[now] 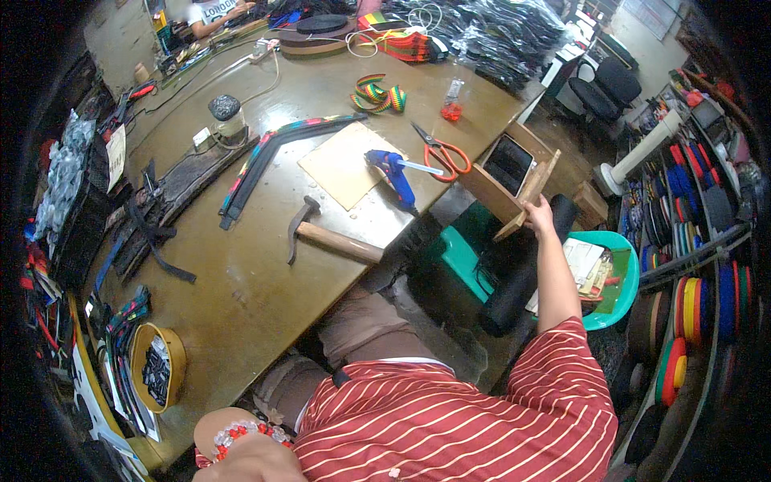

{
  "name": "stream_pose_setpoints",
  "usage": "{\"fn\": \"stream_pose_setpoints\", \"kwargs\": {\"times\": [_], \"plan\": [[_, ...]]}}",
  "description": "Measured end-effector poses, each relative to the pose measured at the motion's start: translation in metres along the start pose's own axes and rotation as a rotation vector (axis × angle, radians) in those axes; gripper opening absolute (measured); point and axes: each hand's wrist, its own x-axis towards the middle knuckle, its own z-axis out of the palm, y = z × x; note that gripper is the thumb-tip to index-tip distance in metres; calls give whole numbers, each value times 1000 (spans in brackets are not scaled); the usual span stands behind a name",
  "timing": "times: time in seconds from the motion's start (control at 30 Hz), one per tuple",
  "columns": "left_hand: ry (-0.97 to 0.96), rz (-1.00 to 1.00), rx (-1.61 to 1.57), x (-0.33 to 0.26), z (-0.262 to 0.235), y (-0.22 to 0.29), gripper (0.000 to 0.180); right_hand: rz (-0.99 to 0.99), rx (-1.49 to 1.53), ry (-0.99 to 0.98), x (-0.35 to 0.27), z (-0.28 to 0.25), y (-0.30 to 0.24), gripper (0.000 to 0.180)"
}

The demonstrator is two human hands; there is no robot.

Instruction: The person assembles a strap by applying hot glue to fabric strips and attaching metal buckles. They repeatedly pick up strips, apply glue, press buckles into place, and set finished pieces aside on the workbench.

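drawer (532,191), boxy and wooden, is held by right grip (540,215).

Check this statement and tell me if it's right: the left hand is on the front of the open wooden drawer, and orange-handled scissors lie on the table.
Not the left: the head view shows the right hand on the front of the open wooden drawer. The rest stands.

You wear a red shirt (450,418) with thin pale stripes and a short, wide right sleeve (566,361), a white edge of cloth (405,360) showing at your waist near a small dark patch (341,377), brownish trousers (373,325), and a string of red and clear beads (240,429) around your left arm.
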Motion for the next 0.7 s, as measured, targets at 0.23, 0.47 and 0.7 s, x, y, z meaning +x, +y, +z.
{"fn": "stream_pose_setpoints", "kwargs": {"times": [0.23, 0.47, 0.7], "plan": [[-898, -99, 301, -21, -65, -33, 15, -139, -500, 28, -23, -12, -37, 45], [-186, -547, 709, -102, -102, -24, 20, -121, -597, 44, -26, -45, -7, 65], [-73, -1270, 869, -174, -127, -74, 35, -270, -724, 274, 8, -18, -15, 44]]}}
